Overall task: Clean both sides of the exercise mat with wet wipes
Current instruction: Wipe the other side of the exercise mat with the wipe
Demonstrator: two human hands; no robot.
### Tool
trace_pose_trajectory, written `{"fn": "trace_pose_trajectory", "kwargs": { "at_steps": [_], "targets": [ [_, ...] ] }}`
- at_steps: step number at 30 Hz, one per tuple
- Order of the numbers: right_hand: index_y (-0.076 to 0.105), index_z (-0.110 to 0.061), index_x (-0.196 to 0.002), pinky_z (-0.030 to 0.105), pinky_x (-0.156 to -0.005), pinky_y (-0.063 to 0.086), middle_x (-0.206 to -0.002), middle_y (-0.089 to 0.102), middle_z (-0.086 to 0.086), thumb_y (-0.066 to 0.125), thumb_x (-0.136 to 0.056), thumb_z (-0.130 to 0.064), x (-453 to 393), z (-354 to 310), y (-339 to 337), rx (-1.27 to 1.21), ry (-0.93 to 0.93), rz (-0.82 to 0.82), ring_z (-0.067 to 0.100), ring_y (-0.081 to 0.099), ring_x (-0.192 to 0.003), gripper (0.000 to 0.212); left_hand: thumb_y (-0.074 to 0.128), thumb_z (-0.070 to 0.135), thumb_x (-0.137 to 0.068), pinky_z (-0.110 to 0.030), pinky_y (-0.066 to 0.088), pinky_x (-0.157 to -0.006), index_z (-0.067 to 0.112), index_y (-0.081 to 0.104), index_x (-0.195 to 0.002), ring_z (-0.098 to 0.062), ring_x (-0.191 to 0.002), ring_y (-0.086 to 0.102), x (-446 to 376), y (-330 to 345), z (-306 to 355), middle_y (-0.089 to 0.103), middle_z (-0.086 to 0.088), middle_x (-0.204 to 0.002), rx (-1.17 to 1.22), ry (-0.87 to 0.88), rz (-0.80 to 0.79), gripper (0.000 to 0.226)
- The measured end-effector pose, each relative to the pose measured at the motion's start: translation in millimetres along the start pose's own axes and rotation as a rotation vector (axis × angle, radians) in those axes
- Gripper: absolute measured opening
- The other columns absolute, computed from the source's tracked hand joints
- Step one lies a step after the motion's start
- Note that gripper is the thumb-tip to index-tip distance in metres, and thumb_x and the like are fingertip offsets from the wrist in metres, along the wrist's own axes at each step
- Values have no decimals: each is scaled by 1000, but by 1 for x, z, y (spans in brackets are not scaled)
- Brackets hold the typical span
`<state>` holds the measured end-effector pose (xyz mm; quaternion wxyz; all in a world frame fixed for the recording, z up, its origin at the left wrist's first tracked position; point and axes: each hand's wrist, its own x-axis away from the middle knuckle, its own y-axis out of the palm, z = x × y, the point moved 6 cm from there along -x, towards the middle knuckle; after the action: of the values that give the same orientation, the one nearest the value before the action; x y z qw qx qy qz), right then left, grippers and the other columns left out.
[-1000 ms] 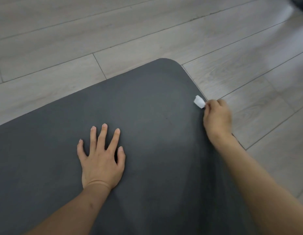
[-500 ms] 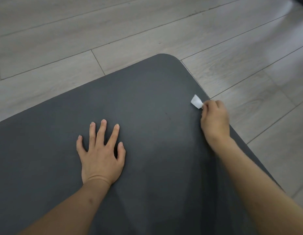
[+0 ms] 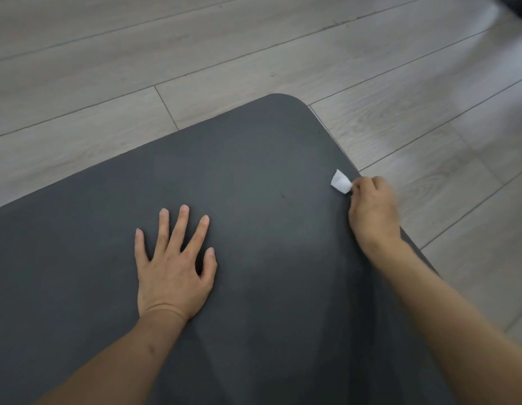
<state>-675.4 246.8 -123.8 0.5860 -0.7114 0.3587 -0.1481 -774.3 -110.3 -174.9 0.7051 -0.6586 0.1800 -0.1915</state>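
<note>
Item 1. Left hand [image 3: 173, 267]: flat on the exercise mat [image 3: 253, 176], palm down, fingers straight and spread, gripping nothing. It sits at the same spot on the mat as a second ago and, by the look of it, serves as a brace that keeps the mat from sliding.

Item 2. Exercise mat: dark grey, smooth upper face, lying under both hands; its rounded far corner is ahead of the left hand's fingertips and to their right. A faint dark speck [image 3: 283, 196] lies between the two hands (dirt or scuff, cannot tell). Only the upper face shows.

Item 3. Wet wipe [image 3: 340, 181]: small white folded wad, poking out just ahead of the right hand's knuckles, at the mat's right edge.

Item 4. Right hand [image 3: 372, 210]: fingers curled, pinching the wet wipe at the fingertips, over the mat's right border. Across the last second the hand and wipe hold nearly the same place along that edge, with only slight shifting (the head camera has also moved a little, so the frame is offset).

Item 5. Floor [image 3: 429, 112]: pale grey wood-look planks, beyond the left fingertips and to the right of the right hand.

Reading: little ground has been covered in this second, so edge work on the upper face appears under way; the underside is presumably yet to be reached.
</note>
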Motion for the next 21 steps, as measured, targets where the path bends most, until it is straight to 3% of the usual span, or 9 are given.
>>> {"fn": "trace_pose_trajectory", "kwargs": {
  "at_steps": [1, 3, 6, 8, 10, 13, 16, 18, 21],
  "targets": [
    [60, -4, -88, 43, -65, 45, -86, 51, 13, 53, -92, -2, 14, -10, 0, 10, 45, 26, 35, 51, -73, 8, 27, 53, -100, -62, 7, -125, 37, 33, -160, -25, -161, 6, 0, 0, 0, 18, 2, -172, -5, -1, -1, 63],
    [60, -5, -84, 44, -66, 41, -83, 54, 14, 59, -84, 5, 66, -55, 7, -52, -39, 34, 36, 52, -73, 10, 26, 54, -100, -62, 7, -125, 37, 33, -160, -25, -161, 7, 1, 0, -1, 18, 3, -172, -14, -4, -4, 63],
    [62, -7, -90, 39, -62, 45, -87, 53, 9, 61, -84, 2, 156, -136, 18, -185, -430, -236, 27, 50, -77, 11, 27, 55, -100, -61, 7, -125, 38, 35, -159, -24, -160, 8, -1, -1, -1, 19, 3, -172, 7, 0, -10, 63],
    [62, -9, -94, 38, -59, 44, -89, 51, 6, 61, -86, -2, 146, -132, 15, -188, -571, -290, 25, 50, -80, 11, 27, 56, -99, -61, 7, -126, 38, 35, -159, -24, -161, 7, 0, -1, -1, 19, 3, -172, 11, -5, -16, 63],
    [60, -9, -90, 41, -61, 40, -87, 50, 9, 62, -83, 0, 88, -84, 14, -92, -466, -212, 31, 50, -79, 12, 28, 56, -99, -62, 7, -125, 38, 36, -159, -24, -161, 7, 0, -1, 0, 19, 3, -172, 5, -6, -10, 63],
    [61, -4, -89, 44, -63, 42, -86, 52, 16, 55, -90, 1, 4, 1, 1, 67, -131, -44, 39, 53, -73, 8, 29, 56, -100, -62, 8, -125, 38, 38, -158, -25, -160, 9, 0, -2, 0, 21, 2, -171, 16, -4, 9, 62],
    [62, -3, -91, 42, -67, 45, -89, 55, 15, 54, -94, -2, 15, 1, -3, 28, 24, 22, 36, 53, -74, 8, 28, 57, -100, -62, 8, -125, 37, 40, -157, -25, -160, 10, 0, -3, 1, 23, 2, -171, 24, -10, 10, 62],
    [63, -5, -89, 39, -70, 43, -87, 55, 12, 56, -88, 4, 67, -43, 3, -49, -51, 3, 33, 52, -77, 11, 29, 56, -99, -62, 9, -125, 37, 41, -157, -25, -160, 12, 0, -4, 1, 24, 1, -171, 26, -10, 16, 62],
    [65, -8, -96, 37, -69, 45, -91, 55, 8, 57, -85, 0, 158, -117, 9, -168, -466, -289, 28, 52, -82, 16, 32, 55, -97, -63, 11, -124, 35, 45, -155, -27, -159, 17, -1, -6, 2, 27, 0, -170, 35, -1, 35, 63]
  ]
}}
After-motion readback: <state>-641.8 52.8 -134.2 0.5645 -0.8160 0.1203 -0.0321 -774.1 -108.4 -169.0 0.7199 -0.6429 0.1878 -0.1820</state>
